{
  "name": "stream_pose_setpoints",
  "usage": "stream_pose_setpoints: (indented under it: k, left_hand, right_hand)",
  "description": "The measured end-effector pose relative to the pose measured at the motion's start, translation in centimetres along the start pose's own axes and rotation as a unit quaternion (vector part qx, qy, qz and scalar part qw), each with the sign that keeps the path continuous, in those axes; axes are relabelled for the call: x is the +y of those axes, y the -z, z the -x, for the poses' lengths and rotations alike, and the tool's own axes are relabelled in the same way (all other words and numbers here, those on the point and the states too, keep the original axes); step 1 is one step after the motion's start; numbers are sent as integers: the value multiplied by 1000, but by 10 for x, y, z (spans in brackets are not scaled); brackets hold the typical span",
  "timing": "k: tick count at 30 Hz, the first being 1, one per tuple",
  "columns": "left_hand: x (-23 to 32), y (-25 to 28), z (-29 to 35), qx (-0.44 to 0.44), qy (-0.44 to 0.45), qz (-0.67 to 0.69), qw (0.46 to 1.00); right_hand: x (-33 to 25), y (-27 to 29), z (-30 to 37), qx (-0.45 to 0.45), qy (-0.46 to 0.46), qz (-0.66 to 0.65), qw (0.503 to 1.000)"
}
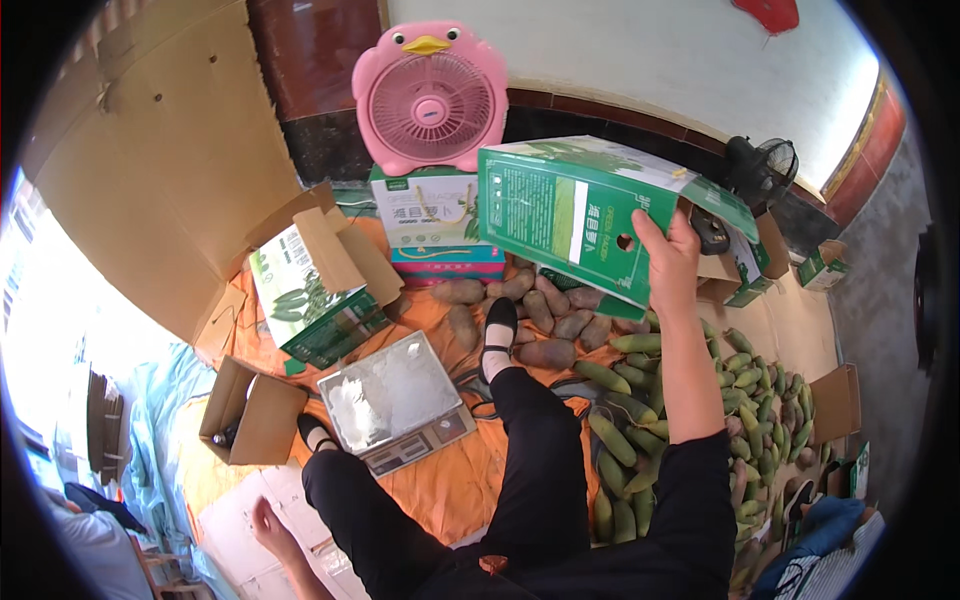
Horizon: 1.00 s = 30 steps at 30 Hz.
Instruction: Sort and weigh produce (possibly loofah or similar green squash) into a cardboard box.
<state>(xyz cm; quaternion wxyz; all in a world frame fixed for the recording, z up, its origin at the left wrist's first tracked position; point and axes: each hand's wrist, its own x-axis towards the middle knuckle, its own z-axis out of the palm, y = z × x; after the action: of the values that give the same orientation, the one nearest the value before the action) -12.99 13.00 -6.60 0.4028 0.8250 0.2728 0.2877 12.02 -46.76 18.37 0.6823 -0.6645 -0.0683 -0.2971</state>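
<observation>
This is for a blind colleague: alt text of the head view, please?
A person's right grip holds a green-and-white carton; the left grip looks empty. A scale sits on orange sheeting, with green vegetables to its right and a pink fan beyond.

A pink duck-faced fan [430, 112] with a yellow beak stands before a white wall [640, 60], and a black fan [768, 172] with a round cage is to its right. At left, a tall brown cardboard sheet [150, 150] rises near crumpled light-blue plastic sheeting [165, 420].
</observation>
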Motion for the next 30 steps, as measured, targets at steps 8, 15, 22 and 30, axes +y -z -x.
stream_pose_setpoints:
  k: [8, 15, 22, 30]
  left_hand:
    - [208, -39, 1, -144, -138, 120, 972]
    - [246, -81, 19, -381, -169, 146, 897]
    - [195, -91, -2, -394, 195, 273, 856]
    - [157, -84, -39, -329, 260, 310, 853]
  right_hand:
    - [-38, -84, 63, -112, -84, -95, 986]
    - [10, -186, 113, -281, -92, 57, 954]
    - [50, -262, 174, -506, -190, -54, 839]
    - [126, -196, 166, -534, 12, 443, 720]
